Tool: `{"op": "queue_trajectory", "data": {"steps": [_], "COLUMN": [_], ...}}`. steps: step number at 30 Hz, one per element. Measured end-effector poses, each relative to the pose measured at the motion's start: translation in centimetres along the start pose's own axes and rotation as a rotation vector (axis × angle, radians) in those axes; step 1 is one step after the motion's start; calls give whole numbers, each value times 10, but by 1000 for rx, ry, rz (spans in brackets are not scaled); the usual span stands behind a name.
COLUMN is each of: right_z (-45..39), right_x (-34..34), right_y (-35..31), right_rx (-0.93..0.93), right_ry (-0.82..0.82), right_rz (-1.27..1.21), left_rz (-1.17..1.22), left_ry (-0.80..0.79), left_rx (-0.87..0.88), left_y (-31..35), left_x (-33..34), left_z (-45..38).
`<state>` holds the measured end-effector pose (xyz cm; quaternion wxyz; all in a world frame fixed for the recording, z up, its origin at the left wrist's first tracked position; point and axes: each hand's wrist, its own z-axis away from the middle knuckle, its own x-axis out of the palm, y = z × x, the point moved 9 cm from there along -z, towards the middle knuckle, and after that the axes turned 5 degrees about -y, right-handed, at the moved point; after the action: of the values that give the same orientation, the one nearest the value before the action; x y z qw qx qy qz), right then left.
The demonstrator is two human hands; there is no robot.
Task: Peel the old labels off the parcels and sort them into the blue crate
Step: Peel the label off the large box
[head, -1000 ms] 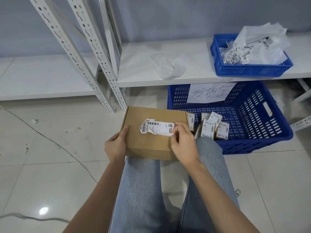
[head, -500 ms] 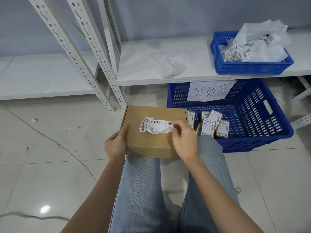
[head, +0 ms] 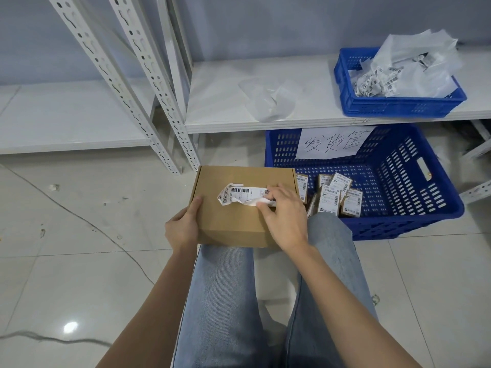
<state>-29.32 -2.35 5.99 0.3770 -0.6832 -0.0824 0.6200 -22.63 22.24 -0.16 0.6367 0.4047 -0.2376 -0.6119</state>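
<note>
Head view: the lines below run from the label outward to the surroundings.
Label: the white printed paper shipping label lies on the top face of the plain brown cardboard parcel box; its left part is crumpled and lifted off the card, while its right end sits under my fingers.
Parcel: the box rests across my knees in pale blue jeans, flat side up, just left of the crate.
Right hand: my right hand pinches the right end of the label between thumb and fingertips; I cannot tell whether that end is stuck or free.
Left hand: my left hand grips the box's left edge, thumb on top, steadying it.
Position: label and parcel lie directly under my right hand and beside my left, touching both.
Done: the large blue perforated plastic crate on the floor, bearing a handwritten paper sign, already holds several small brown boxes with labels.
Also done: the small blue plastic basket on the white metal shelf is heaped with crumpled white scraps, which I judge to be removed labels and wrapping.
Left: I judge this label is partly off; it must come away fully, then the parcel goes into the crate.
Unknown: no further parcels waiting are in view.
</note>
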Motion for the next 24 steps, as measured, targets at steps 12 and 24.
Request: {"op": "queue_trajectory", "data": {"steps": [12, 24], "right_z": [1, 6], "right_x": [1, -1], "right_y": [0, 4], "right_rx": [20, -7], "right_ry": [28, 50], "right_rz": [3, -56], "left_rz": [-9, -4], "left_ry": [5, -5], "left_rx": [4, 26], "left_y": [0, 3], "left_x": [0, 1], "left_z": [-2, 0]}}
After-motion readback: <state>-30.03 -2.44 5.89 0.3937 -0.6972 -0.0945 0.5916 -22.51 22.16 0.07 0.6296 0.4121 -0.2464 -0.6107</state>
